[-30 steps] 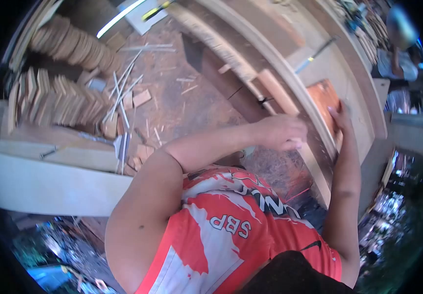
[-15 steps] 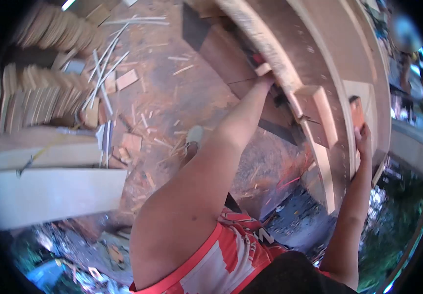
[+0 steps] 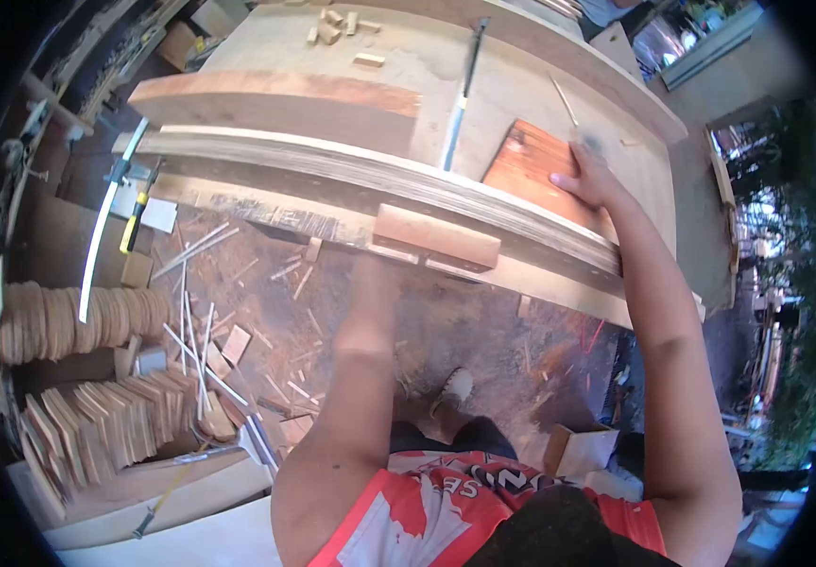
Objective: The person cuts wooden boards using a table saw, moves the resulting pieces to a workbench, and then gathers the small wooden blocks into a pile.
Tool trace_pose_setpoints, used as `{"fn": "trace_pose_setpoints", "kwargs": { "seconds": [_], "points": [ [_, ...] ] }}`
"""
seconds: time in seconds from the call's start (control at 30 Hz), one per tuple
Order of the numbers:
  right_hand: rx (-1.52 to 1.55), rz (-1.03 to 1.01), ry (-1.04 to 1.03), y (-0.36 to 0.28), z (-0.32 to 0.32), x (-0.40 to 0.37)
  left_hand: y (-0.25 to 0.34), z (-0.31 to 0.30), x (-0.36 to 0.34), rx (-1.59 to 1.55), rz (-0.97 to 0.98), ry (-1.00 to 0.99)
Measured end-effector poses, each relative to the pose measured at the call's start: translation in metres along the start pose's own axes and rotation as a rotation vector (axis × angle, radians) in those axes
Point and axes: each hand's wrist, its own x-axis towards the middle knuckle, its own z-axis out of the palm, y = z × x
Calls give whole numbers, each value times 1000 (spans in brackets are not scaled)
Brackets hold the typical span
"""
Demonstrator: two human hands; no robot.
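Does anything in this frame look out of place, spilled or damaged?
The floor looks untidy: thin strips lie crossed at odd angles and small offcuts are strewn about. The orange-brown board by the right hand has a dark mark near its far corner; whether that is damage, I cannot tell.

a reddish-brown wooden board (image 3: 537,168), grain showing, lies flat on the pale tabletop (image 3: 408,83), beside long layered strips (image 3: 379,174).
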Motion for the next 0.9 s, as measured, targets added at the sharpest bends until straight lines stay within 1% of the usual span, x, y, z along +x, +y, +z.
{"fn": "trace_pose_setpoints", "kwargs": {
  "seconds": [0.1, 0.17, 0.2, 0.23, 0.27, 0.3, 0.33, 0.37, 0.4, 0.43, 0.5, 0.53, 0.6, 0.63, 0.7, 0.77, 0.83, 0.9],
  "points": [
    [38, 35, -9, -3, -3, -4, 19, -20, -13, 184, -34, -98],
    [43, 24, -30, -5, -9, -5, 42, -32, -58, 339, -60, -128],
    [73, 17, -20, -8, -13, -8, 55, -36, -96, 408, -69, -142],
    [49, 15, -53, -10, -19, -12, 61, -42, -129, 431, -53, -126],
    [21, 8, -85, -11, -27, -13, 65, -38, -177, 344, 171, -302],
    [40, -9, -73, -11, -32, -13, 76, -22, -207, 254, 389, -481],
    [23, -32, -65, -8, -33, -13, 151, -5, -227, 226, 401, -475],
    [3, -55, -62, -4, -31, -14, 244, 10, -250, 195, 410, -471],
    [-27, -89, -68, 1, -28, -9, 284, 30, -246, 219, 643, -424],
    [-12, -100, -65, 5, -29, -8, 315, 52, -228, 244, 876, -377],
    [11, -161, -57, 7, -27, -10, 359, 86, -194, 345, 1061, -163],
    [23, -166, -53, 9, -29, -14, 362, 97, -185, 359, 1066, -164],
    [24, -200, 10, 13, -31, -22, 358, 120, -171, 383, 1028, 35],
    [32, -201, 17, 15, -32, -22, 358, 125, -169, 390, 1035, 35],
    [41, -218, 10, 14, -32, -20, 359, 123, -171, 523, 982, 89],
    [35, -230, -36, 11, -35, -20, 360, 120, -174, 538, 976, 83],
    [25, -194, -2, 9, -39, -24, 358, 119, -171, 471, 1005, 82],
    [22, -185, -6, 9, -39, -23, 355, 118, -169, 470, 1014, 84]
  ]
}}
